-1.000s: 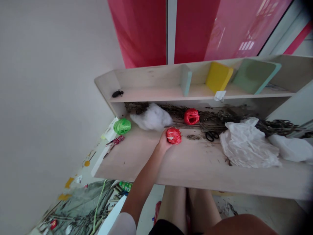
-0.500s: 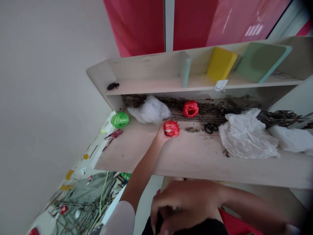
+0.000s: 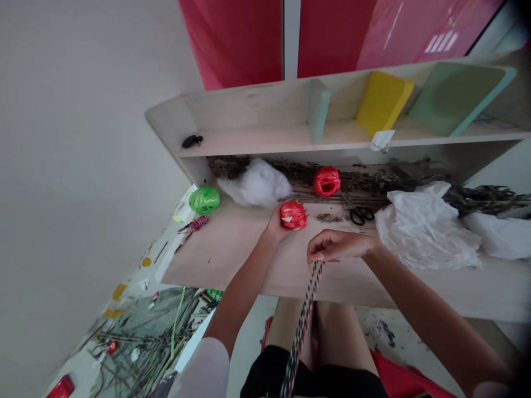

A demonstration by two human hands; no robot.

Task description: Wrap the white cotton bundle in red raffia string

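Note:
My left hand [image 3: 276, 224] rests on the pale wooden desktop [image 3: 224, 251], cupping a red raffia ball [image 3: 293, 215]. My right hand [image 3: 337, 246] hangs just right of that ball and pinches the top of a twisted red, black and white cord [image 3: 305, 315]. The cord runs down past the desk edge and over my lap. A second red raffia ball [image 3: 327, 181] sits farther back, close to black-handled scissors [image 3: 360, 215]. The far side of the ball in my left hand is visible, but my fingers hide its near side.
White stuffing [image 3: 255, 183] and a green raffia ball [image 3: 203, 200] lie at the back left. Crumpled white plastic [image 3: 423, 226] lies at the right, with dried plant stems [image 3: 352, 181] along the back. A shelf with coloured dividers stands above. Plant debris covers the floor below left.
My right hand has moved up from my lap onto the desk, now pinching the cord. My left hand stays on the red ball.

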